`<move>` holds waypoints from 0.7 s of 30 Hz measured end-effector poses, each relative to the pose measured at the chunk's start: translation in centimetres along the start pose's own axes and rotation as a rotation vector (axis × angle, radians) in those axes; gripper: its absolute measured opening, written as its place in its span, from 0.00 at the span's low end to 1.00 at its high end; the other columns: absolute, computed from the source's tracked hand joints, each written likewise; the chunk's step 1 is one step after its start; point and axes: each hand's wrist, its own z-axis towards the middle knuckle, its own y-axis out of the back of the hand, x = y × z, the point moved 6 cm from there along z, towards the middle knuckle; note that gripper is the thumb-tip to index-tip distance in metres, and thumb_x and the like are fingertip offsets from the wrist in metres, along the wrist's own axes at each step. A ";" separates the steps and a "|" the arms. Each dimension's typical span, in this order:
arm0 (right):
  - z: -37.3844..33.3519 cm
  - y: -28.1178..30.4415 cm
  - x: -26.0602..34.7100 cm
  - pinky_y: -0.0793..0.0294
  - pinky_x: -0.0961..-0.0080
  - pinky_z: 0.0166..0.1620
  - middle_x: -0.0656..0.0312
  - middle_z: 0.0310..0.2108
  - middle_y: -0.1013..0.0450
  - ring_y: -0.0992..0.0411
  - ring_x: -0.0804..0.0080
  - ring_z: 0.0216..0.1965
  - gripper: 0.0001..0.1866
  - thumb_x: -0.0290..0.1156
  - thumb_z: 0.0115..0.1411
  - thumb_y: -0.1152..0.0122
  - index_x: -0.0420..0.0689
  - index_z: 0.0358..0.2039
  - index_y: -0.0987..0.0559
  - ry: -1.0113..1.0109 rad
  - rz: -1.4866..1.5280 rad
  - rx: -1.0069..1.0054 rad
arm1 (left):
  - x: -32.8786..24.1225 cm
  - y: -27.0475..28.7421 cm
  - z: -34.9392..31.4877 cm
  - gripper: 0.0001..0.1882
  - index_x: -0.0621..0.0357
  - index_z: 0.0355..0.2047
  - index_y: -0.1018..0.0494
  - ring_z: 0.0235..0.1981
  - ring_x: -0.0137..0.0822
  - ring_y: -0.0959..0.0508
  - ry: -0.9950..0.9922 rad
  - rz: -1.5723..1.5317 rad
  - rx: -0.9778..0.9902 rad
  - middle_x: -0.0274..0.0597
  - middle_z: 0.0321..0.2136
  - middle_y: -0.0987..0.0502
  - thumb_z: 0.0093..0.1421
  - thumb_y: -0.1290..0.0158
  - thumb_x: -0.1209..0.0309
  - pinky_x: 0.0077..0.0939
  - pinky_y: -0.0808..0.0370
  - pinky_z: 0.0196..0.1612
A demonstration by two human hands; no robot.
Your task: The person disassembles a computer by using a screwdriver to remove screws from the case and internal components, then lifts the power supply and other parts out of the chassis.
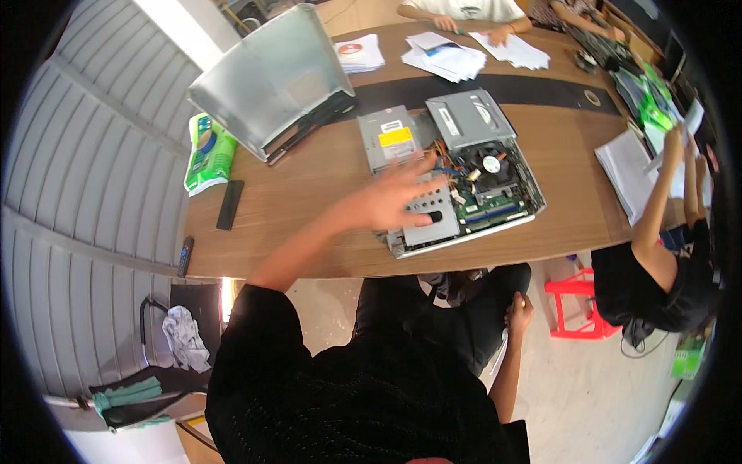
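Note:
An opened desktop computer lies flat on the wooden table in front of me. My left hand, slightly blurred, reaches over its left side with fingers spread, above or on a perforated metal drive bracket; contact is not certain. Behind that hand is an optical drive with a yellow label. A grey plastic shroud covers the far right of the case, and a black cooling fan sits nearer, above the green circuit board. My right hand is closed beside my thigh, around something thin and unclear.
The computer's metal cover stands tilted at the back left. Near it are a green packet, a black phone-like slab and a remote control. Other people handle papers across and to the right. A red stool stands right.

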 end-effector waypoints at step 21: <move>0.7 0.5 0.6 0.38 0.78 0.12 0.62 0.14 0.34 0.36 0.75 0.09 0.18 0.46 0.64 0.45 0.41 0.33 0.24 -0.076 -0.068 0.089 | 29.0 22.9 -22.4 0.22 0.71 0.52 0.33 0.51 0.51 0.27 0.823 -1.181 -1.128 0.55 0.49 0.27 0.57 0.54 0.75 0.52 0.31 0.58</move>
